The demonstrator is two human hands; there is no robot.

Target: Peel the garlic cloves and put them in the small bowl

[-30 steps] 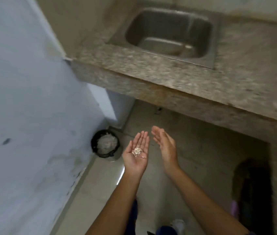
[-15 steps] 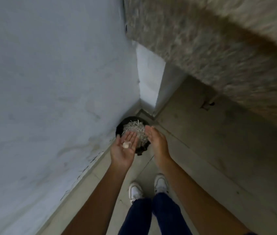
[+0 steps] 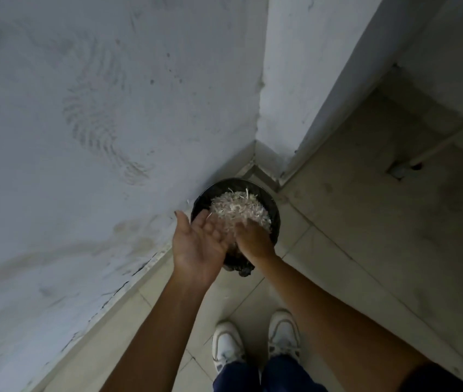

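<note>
Below, tiled floor (image 3: 366,236), plastered wall (image 3: 83,108).

A pale plastered wall (image 3: 83,108), scuffed and stained, fills the left side and meets a white pillar (image 3: 295,80) in a corner. Along the wall's foot the paint is cracked. The floor (image 3: 380,236) is laid with large beige tiles, dull in dim, even light. A thin pipe (image 3: 451,140) runs above the floor at the upper right.
</note>
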